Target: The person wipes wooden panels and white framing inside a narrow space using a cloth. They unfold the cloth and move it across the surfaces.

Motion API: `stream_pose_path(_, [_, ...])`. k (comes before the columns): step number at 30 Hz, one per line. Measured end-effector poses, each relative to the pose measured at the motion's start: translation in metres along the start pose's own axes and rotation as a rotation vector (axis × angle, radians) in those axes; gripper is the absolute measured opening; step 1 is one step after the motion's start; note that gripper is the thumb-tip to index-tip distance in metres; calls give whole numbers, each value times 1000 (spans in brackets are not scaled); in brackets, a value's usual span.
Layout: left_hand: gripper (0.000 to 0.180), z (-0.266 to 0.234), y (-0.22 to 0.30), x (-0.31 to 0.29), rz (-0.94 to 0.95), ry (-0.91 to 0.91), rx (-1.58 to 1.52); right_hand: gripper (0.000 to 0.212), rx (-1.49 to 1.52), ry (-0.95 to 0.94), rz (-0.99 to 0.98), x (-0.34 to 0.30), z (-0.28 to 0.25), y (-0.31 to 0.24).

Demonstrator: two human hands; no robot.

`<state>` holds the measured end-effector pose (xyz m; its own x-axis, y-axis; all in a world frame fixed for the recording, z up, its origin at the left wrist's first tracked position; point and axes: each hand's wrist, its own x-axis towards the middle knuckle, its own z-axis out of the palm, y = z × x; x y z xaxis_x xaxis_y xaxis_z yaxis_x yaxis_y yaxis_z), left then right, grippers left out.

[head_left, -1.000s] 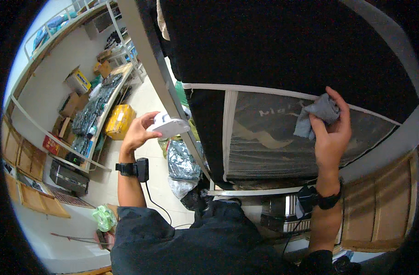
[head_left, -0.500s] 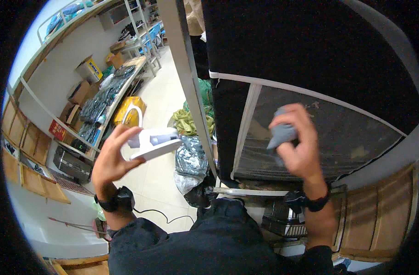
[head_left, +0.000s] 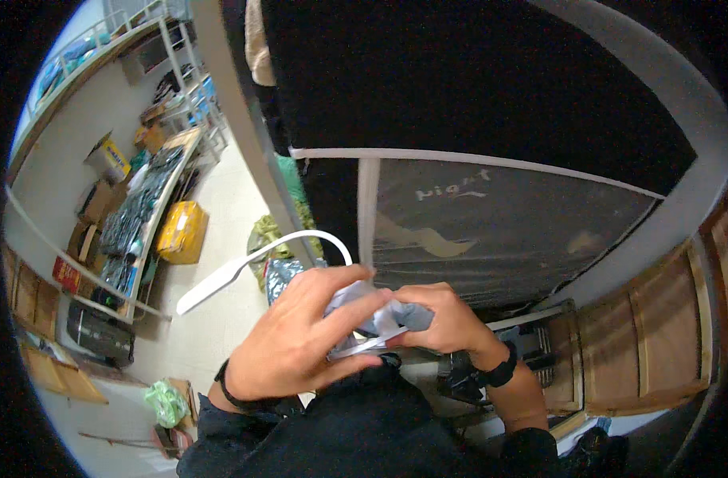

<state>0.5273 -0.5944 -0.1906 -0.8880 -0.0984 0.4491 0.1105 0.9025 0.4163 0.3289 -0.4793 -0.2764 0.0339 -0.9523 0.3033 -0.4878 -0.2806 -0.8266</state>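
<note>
In front of my body I hold a white desk lamp with a flat head [head_left: 209, 288] and a thin curved neck [head_left: 312, 233]. My left hand [head_left: 300, 338] is closed round the lamp's base [head_left: 364, 346], and its fingers cover much of it. The neck rises from behind those fingers and bends over to the left. My right hand [head_left: 444, 317] pinches a grey cloth [head_left: 412, 316] against the base, close to my left fingertips. Exactly where the cloth touches the lamp is partly hidden by my fingers.
Ahead stands a bunk frame post [head_left: 248, 119] with a dark curtain [head_left: 475, 80]. Beside it on the floor lie green fabric [head_left: 262, 239] and a silvery bag [head_left: 282, 279]. Left are a yellow box [head_left: 182, 232] and a low bunk with dark plastic bags [head_left: 137, 211].
My hands, held wide apart before, have come together in front of my body. The lamp moved right and its head now points left; the grey cloth has come down to its base.
</note>
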Motion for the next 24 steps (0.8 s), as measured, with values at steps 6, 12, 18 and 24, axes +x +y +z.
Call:
stream_pose_path(6, [33,14,16,15,551,7,-542,81,628,480,121,-57,-32,37])
stream_pose_path(12, [69,41,8,63,-98,-405,-747,95,1111,836,44,-98,-34,69])
stream_pose_path(18, [97,135,46,93,273,-126,-486,102,1132,1042,183,-108,18,30])
stream_pose_path(24, [63,147,61,142,571,-219,-545,110,859,1184,-45,-179,2,84])
